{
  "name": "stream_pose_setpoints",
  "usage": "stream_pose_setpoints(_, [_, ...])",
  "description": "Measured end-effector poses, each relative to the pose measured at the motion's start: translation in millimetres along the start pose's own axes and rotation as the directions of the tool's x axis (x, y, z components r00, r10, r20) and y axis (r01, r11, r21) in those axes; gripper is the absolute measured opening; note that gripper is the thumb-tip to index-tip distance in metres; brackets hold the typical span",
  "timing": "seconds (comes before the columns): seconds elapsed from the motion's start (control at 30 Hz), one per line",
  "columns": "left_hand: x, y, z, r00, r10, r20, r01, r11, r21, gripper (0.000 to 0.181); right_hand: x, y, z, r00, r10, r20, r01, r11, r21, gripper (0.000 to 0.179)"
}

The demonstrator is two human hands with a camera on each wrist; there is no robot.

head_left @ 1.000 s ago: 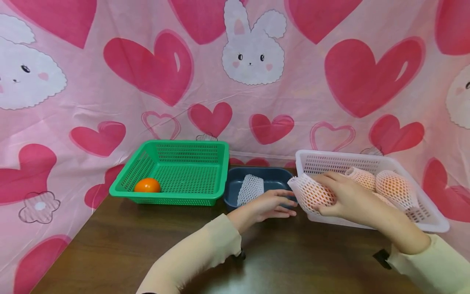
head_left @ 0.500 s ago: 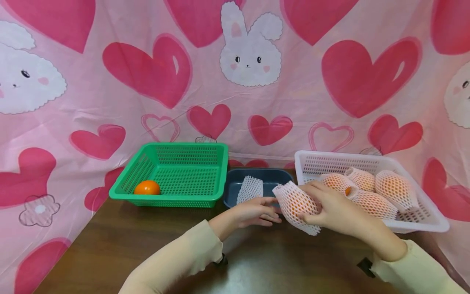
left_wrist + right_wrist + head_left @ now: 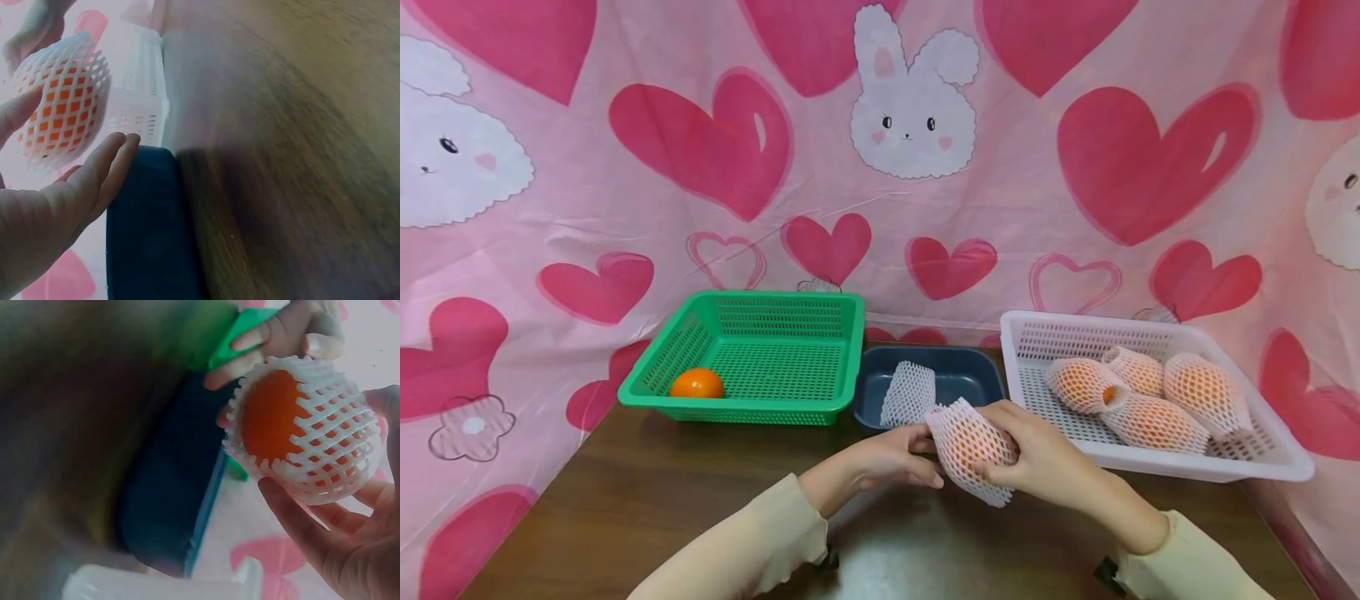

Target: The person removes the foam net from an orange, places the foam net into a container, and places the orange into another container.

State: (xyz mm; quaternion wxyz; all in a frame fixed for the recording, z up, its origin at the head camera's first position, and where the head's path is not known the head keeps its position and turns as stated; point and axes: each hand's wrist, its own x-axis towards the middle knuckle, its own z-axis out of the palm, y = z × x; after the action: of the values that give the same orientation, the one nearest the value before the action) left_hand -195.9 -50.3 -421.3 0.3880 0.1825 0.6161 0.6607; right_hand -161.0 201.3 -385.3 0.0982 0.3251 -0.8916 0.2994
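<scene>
My right hand [image 3: 1048,465] grips an orange in a white foam net [image 3: 968,450], held over the table in front of the dark blue basin. The right wrist view shows bare orange peel at the open end of the net sleeve [image 3: 328,440], facing the left hand. My left hand [image 3: 883,465] is just left of the fruit, its thumb and fingers extended and spread beside the net. One loose foam net [image 3: 910,393] lies in the dark blue basin [image 3: 966,360]. Inside the green basket [image 3: 782,407] sits an unwrapped orange [image 3: 697,383] at the front left corner.
A white basket [image 3: 1157,461] on the right holds several oranges in foam nets [image 3: 1157,423]. Behind the containers hangs a pink cloth [image 3: 842,175] with hearts and rabbits. The brown wooden table [image 3: 700,475] extends in front of them.
The right hand has carried the netted orange left and down, away from the white basket to in front of the basin. My left hand has drawn back left and lower, staying near the fruit.
</scene>
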Motion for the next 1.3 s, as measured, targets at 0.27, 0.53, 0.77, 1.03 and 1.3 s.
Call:
stream_pose_setpoints(0.27, [-9.2,-7.2,-9.0,1.0,-0.001,0.012,0.001,1.0,-0.005,0.063,-3.3,5,27,0.99,0.101,0.097,-0.125,0.95,0.286,0.049])
stream_pose_setpoints(0.53, [-14.5,-13.6,-10.5,0.993,-0.024,-0.113,0.024,1.0,-0.001,0.06,-5.7,7,49,0.953,0.247,0.177,-0.3,0.86,0.412,0.056])
stream_pose_setpoints(0.77, [-15.0,-14.6,-11.8,0.984,-0.035,-0.176,0.044,0.998,0.049,0.052,-6.0,11,59,0.941,0.219,0.257,-0.326,0.788,0.523,0.059])
stream_pose_setpoints(1.03, [-16.7,-14.1,-15.1,0.98,-0.018,-0.198,0.047,0.989,0.143,0.045,-4.7,13,66,0.922,0.224,0.316,-0.368,0.761,0.535,0.064])
stream_pose_setpoints(1.3, [-15.9,-18.2,-16.3,0.979,0.017,-0.203,0.028,0.976,0.217,0.04,-1.7,15,69,0.907,0.224,0.355,-0.396,0.741,0.542,0.058])
